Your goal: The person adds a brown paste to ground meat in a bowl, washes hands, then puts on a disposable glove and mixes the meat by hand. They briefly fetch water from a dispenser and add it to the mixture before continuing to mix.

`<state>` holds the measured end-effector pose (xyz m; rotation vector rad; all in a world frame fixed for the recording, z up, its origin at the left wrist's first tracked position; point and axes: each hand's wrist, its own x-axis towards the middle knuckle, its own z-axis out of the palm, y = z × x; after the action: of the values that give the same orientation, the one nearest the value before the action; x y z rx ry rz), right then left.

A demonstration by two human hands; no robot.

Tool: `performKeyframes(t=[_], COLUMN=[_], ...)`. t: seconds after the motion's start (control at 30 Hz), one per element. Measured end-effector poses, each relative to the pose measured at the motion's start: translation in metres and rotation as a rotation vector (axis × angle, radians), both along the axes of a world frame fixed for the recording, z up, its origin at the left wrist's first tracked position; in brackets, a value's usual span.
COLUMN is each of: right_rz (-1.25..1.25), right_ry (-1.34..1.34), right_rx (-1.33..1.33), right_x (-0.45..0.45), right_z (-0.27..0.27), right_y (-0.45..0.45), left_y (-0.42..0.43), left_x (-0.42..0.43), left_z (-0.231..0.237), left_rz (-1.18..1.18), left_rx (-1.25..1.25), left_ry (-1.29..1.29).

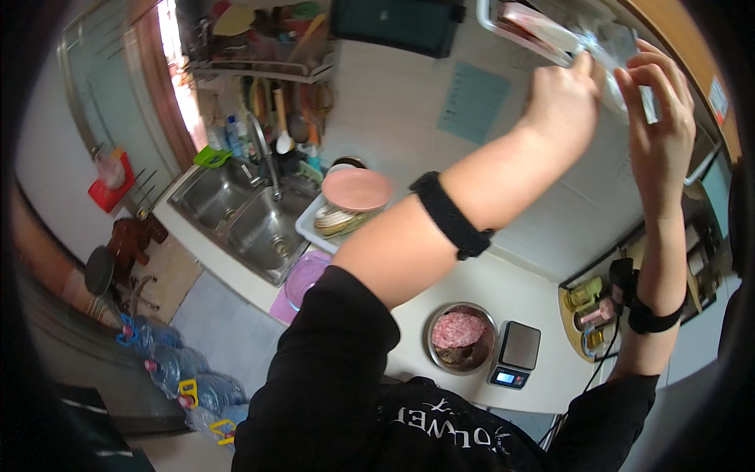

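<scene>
Both my arms reach up to a white wall rack (485, 17) at the upper right. My left hand (563, 97) pinches a clear plastic bag (610, 50) at the rack's front. On the bag's other side, my right hand (663, 100) has its thumb and curled fingers on the clear plastic; what the bag holds is hard to make out. Below on the white counter stands a steel bowl (487, 348) with pink minced meat (459, 330) and a darker brown substance (455, 355). A digital kitchen scale (520, 347) with a lit display sits beside it, its platform bare.
At the left is a double steel sink (253, 236) with a tap (265, 153). A dish tray (309, 227) holds plates, a pink one (357, 190) on top. A purple basin (307, 274) is by the counter's edge. Large water bottles (177, 369) stand on the floor.
</scene>
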<state>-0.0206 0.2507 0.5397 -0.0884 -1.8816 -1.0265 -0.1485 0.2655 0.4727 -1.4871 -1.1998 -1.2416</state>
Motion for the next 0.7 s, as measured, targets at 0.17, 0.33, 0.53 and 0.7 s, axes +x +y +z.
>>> performKeyframes(t=[0.17, 0.33, 0.53, 0.7], right_rz=[0.066, 0.085, 0.266, -0.061], right_ry=[0.107, 0.148, 0.412, 0.394], right_rx=[-0.072, -0.031, -0.197, -0.419], right_x=[0.010, 0.022, 0.070, 0.126], right_z=[-0.009, -0.015, -0.025, -0.056], right_y=[-0.010, -0.013, -0.055, -0.084], left_y=[-0.001, -0.001, -0.003, -0.016], left_x=[-0.002, -0.002, -0.005, 0.006], left_z=[0.002, 0.004, 0.012, 0.019], left_rz=[-0.002, 0.016, 0.069, -0.161], left_rx=[0.005, -0.034, -0.146, -0.569], left_ry=[-0.004, 0.010, -0.005, -0.245])
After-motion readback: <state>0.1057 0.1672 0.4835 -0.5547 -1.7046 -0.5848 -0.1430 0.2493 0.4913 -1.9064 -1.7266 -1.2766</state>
